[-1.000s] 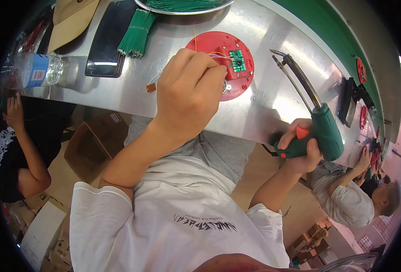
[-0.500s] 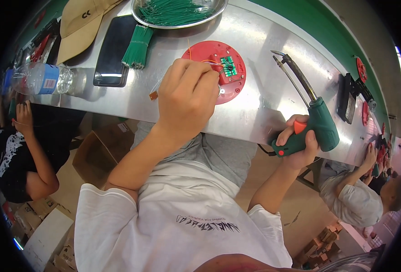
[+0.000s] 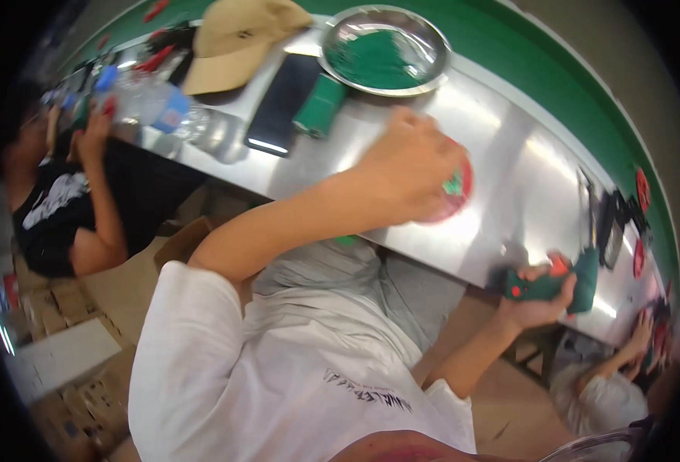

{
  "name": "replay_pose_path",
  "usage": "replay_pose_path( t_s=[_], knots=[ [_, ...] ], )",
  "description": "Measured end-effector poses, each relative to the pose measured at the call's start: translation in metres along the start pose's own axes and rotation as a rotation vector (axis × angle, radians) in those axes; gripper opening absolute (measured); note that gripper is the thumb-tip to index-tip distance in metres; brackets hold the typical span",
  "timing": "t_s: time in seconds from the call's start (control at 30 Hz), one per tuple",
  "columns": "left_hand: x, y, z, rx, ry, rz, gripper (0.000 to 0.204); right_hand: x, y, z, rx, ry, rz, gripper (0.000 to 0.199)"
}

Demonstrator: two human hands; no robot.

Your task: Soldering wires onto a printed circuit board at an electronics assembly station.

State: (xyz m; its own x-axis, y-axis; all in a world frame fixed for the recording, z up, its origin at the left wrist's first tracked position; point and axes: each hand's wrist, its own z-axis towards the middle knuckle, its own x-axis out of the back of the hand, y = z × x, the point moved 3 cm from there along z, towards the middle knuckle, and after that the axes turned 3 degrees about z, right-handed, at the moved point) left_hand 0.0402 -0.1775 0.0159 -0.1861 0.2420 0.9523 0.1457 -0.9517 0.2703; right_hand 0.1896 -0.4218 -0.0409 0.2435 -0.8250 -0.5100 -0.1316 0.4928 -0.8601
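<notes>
At one o'clock my left hand (image 3: 411, 165) covered part of one round red disc (image 3: 464, 192), grip indiscernible; at four, my right hand (image 3: 538, 305) clasped one green soldering gun (image 3: 584, 285).

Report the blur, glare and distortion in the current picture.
Head view: blur smears the bare left hand and the round red plastic disc it partly hides; head view: white glare streaks the silver metal tabletop; head view: the long green strip bows, and the corners go black.
</notes>
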Motion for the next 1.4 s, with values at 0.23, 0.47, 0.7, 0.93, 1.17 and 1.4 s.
replay_pose_path(
  t_s=[0.23, 0.47, 0.7, 0.93, 1.17, 1.4],
  knots=[
    [0.036, -0.032, 0.087, -0.079, 0.687, 0.497, 0.072, 0.003, -0.005, -0.005, 0.132, -0.002, 0.054, 0.047],
    [0.074, -0.22, 0.149, 0.483, 0.407, 0.382, 0.078, -0.003, -0.005, -0.007, 0.145, 0.106, -0.001, 0.041],
    [0.069, -0.382, 0.118, 0.821, 0.337, 0.69, 0.06, -0.011, -0.001, -0.003, 0.138, 0.094, -0.011, 0.039],
    [0.066, -0.408, 0.133, 1.091, 0.287, 0.242, 0.048, -0.006, -0.007, -0.003, 0.16, 0.181, -0.043, 0.04],
    [0.124, -0.294, 0.17, 0.286, 0.537, -0.073, 0.035, -0.007, -0.001, 0.003, 0.111, 0.16, 0.044, 0.04],
    [0.082, -0.052, 0.061, -0.419, 0.262, -0.059, 0.025, -0.009, -0.006, -0.006, 0.15, 0.132, 0.05, 0.038]
  ],
)
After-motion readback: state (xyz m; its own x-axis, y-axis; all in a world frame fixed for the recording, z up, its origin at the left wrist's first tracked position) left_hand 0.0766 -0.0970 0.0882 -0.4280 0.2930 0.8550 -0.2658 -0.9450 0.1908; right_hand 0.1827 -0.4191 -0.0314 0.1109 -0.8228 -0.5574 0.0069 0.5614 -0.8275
